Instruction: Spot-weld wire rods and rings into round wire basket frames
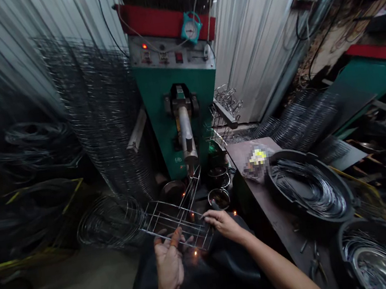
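Note:
A wire rack (172, 206) of thin crossed metal rods is held in front of me, its far end under the tip of a spot welder's electrode arm (186, 131). My left hand (169, 265) is closed on the near left edge of the rack, some fingers beneath it. On the right side, my right hand (224, 225) pinches the rack at its edge; whether a loose wire is also in those fingers I cannot tell. Small orange sparks (195, 253) glow around the rack, above the dark apron (232, 273) on my lap.
The green spot welder (152, 93) stands ahead, a tall stack of wire frames (91, 111) to its left. Wire coils (110, 220) lie on the floor. At right, a bench (257, 193) carries a black tub (348, 204) of cut wires and pliers (316, 263). Metal bowls (218, 199) sit below the electrode.

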Available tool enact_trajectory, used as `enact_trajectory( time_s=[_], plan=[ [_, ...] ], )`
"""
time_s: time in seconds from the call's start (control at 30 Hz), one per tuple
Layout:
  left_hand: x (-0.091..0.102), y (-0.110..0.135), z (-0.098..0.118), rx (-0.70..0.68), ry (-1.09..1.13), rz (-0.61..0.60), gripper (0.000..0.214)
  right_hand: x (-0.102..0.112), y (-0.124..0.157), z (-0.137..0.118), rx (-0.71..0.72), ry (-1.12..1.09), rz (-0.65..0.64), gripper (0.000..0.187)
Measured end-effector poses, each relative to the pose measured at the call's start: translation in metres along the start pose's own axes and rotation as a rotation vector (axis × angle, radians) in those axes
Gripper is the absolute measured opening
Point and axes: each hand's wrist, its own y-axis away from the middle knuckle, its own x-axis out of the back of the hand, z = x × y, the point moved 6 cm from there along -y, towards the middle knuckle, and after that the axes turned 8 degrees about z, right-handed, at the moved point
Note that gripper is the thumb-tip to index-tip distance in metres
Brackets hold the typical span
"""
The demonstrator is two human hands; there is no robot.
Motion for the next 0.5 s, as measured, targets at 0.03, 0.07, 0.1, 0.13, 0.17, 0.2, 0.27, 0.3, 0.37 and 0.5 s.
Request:
enact_trajectory(
  time_s=[0.03,0.07,0.1,0.13,0.17,0.2,0.27,0.3,0.37,0.5],
  plan=[
    [0.000,0.002,0.000,0.002,0.001,0.001,0.048,0.001,0.000,-0.001,0.042,0.025,0.034,0.037],
    [0.000,0.004,-0.001,0.004,0.001,0.003,0.048,0.002,0.000,-0.003,0.078,0.045,0.061,0.037],
    [0.000,0.005,-0.001,0.009,0.001,0.007,0.048,0.003,-0.001,-0.003,0.106,0.060,0.075,0.037],
    [0.000,0.006,-0.001,0.013,0.001,0.013,0.049,0.003,-0.001,-0.004,0.126,0.068,0.080,0.037],
    [0.000,0.006,-0.001,0.013,0.000,0.018,0.049,0.003,-0.002,-0.004,0.140,0.072,0.078,0.037],
    [0.000,0.005,-0.001,0.009,0.001,0.023,0.049,0.002,-0.003,-0.004,0.150,0.074,0.075,0.037],
    [0.001,0.002,-0.001,-0.004,0.003,0.025,0.048,0.000,-0.006,-0.005,0.167,0.073,0.077,0.037],
    [0.001,0.000,0.000,-0.010,0.004,0.022,0.047,-0.002,-0.008,-0.006,0.172,0.072,0.080,0.037],
    [0.002,-0.004,0.000,-0.005,0.004,0.012,0.046,-0.004,-0.010,-0.008,0.174,0.070,0.082,0.037],
    [0.002,-0.007,0.003,0.026,0.008,0.004,0.045,-0.004,-0.011,-0.013,0.163,0.071,0.086,0.034]
  ],
)
